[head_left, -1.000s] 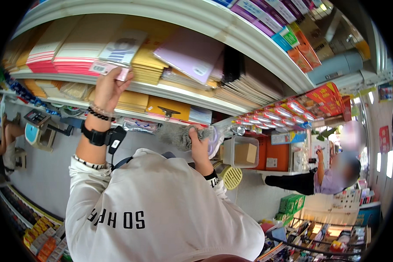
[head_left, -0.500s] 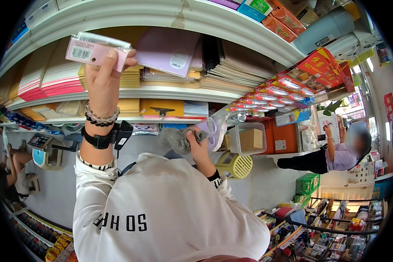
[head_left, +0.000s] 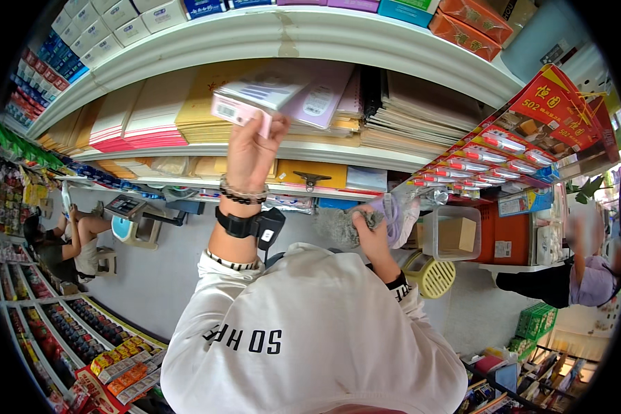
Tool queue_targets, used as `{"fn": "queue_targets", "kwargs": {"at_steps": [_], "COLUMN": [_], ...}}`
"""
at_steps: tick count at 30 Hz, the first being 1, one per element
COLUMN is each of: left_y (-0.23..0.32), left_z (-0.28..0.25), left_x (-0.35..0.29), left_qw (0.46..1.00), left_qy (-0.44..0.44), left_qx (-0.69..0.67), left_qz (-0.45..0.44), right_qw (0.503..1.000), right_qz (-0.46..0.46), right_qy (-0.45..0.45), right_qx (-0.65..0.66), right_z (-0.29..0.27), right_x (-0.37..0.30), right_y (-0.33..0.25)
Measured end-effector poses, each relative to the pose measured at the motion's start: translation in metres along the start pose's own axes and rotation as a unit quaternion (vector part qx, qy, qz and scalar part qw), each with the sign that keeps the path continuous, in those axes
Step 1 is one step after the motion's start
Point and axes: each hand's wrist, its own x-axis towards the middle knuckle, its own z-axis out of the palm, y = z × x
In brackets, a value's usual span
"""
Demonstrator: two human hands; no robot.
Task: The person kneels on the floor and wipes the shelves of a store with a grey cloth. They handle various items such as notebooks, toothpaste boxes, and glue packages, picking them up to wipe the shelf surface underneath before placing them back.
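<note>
My left hand [head_left: 250,148] is raised in front of the open shelf, its thumb and fingers closed on a flat pink packet [head_left: 233,110] with a barcode label and a shiny clear wrapper. The packet overlaps the stacks of yellow envelopes and a lilac notebook [head_left: 319,96] behind it. Lower down and to the right, my right hand [head_left: 372,238] grips a fluffy grey rag [head_left: 337,226]. A lilac looped thing [head_left: 392,215] shows just beyond that hand.
White-edged shelves [head_left: 207,43] cross the view with boxes above and paper stacks below. Hanging glue cards [head_left: 490,155] jut out at right, above a clear bin [head_left: 429,238] and a yellow stool [head_left: 435,276]. One person [head_left: 79,241] sits far left; another [head_left: 590,276] stands right.
The view has swung left, showing more of the shop there. My left hand has brought the packet toward the lilac notebook and tilted it. My right hand still holds the rag.
</note>
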Motion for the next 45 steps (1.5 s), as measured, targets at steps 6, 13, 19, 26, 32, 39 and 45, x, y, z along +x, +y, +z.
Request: {"fn": "queue_targets", "kwargs": {"at_steps": [6, 13, 19, 26, 32, 39, 45], "left_y": [-0.03, -0.035, -0.063, -0.09, -0.066, 0.075, 0.156], "left_z": [-0.002, 0.017, 0.028, 0.045, 0.033, -0.069, -0.108], "left_x": [-0.002, 0.003, 0.02, 0.032, 0.002, 0.009, 0.03], "left_qw": [0.966, 0.947, 0.946, 0.938, 0.902, 0.626, 0.429], "left_qy": [0.15, 0.173, 0.177, 0.208, 0.128, 0.235, 0.005], "left_qx": [0.177, 0.203, 0.258, 0.249, 0.365, 0.692, 0.868], "left_qz": [-0.111, -0.181, -0.089, -0.119, -0.191, 0.271, 0.25], "right_qw": [1.0, 0.999, 0.998, 0.997, 0.996, 0.991, 0.987], "right_qz": [-0.007, 0.01, -0.001, -0.017, -0.034, -0.057, -0.119], "right_qy": [-0.018, -0.032, -0.045, -0.071, -0.083, -0.116, -0.051], "right_qx": [0.014, 0.042, 0.044, 0.023, 0.014, -0.043, -0.091], "right_z": [-0.027, -0.048, -0.063, -0.074, -0.067, -0.041, 0.083], "right_x": [0.004, 0.009, 0.012, 0.02, 0.025, 0.034, 0.077], "right_y": [0.011, 0.004, 0.014, 0.02, 0.016, 0.012, -0.043]}}
